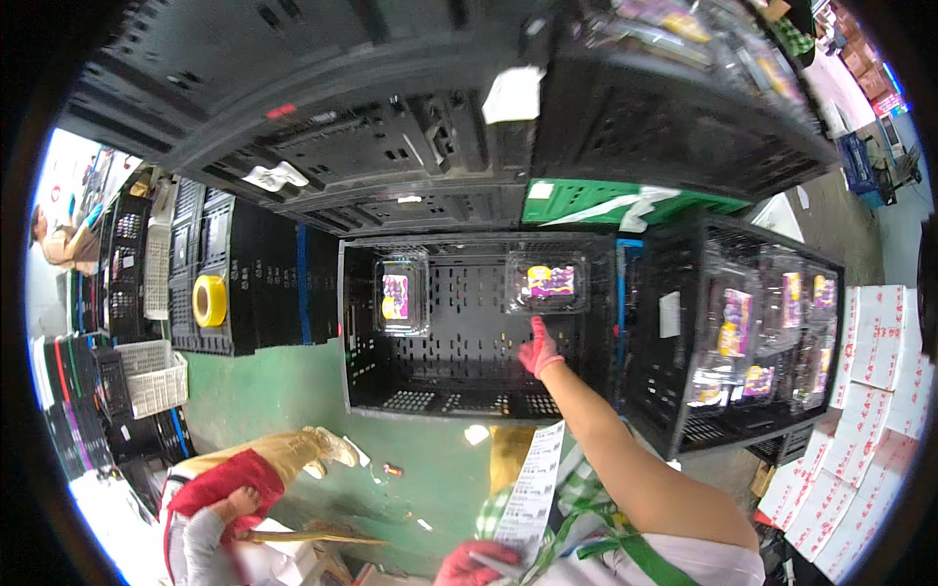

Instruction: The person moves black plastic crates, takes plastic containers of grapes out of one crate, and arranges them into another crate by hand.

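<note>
In a pink glove, my right hand [540, 348] reaches over an open black plastic crate [469, 406]. Its fingers are partly spread and I see nothing in them. Just beyond the fingertips, a clear plastic clamshell box [548, 283] with a purple and yellow label lies in the crate's far right part. A second clamshell [401, 297] like it rests at the far left, turned sideways. My left hand [480, 562], also gloved in pink, is low in the picture, gripping a long white strip of printed paper [531, 483]. A thin greyish thing lies across that hand, too blurred to name.
To the right stands a tilted-looking black crate [663, 366] of several clamshells, beside stacked white cartons [868, 410]. Large black crates [352, 146] and a green crate [579, 201] border the far side. Yellow tape [209, 300] sits on crates leftward. A co-worker [220, 498] is lower left.
</note>
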{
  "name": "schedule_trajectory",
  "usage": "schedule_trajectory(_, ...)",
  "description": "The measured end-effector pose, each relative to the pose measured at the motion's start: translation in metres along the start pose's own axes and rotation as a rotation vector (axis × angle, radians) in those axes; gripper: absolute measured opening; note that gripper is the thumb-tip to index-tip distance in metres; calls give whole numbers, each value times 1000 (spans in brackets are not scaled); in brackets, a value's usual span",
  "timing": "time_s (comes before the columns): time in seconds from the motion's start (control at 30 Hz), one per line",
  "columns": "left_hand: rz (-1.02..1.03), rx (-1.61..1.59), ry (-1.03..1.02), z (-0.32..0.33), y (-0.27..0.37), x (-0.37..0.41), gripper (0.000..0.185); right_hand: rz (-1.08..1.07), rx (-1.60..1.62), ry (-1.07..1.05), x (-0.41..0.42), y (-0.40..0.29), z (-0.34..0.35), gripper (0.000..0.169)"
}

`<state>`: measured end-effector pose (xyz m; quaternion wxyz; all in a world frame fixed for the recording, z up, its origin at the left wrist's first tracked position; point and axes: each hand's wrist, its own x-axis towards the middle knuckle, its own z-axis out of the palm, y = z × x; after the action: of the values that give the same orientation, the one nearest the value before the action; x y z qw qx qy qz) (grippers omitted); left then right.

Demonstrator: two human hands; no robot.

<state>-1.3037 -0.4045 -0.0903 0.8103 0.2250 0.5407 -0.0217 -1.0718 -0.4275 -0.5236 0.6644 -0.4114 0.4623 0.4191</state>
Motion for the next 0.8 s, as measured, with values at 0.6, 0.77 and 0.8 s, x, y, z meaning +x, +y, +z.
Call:
schedule_trajectory(0.6, 137, 164, 12, -80, 26, 73, 9, -463, 315, 199, 59, -29, -26, 50)
schedule_trajectory(0.77, 35, 137, 123, -91, -1, 89, 5, -82, 194, -86, 100, -11, -40, 63)
schedule_trajectory(0.8, -20, 155, 180, -94, -7, 99, 5, -220, 248, -101, 114, -11, -37, 62)
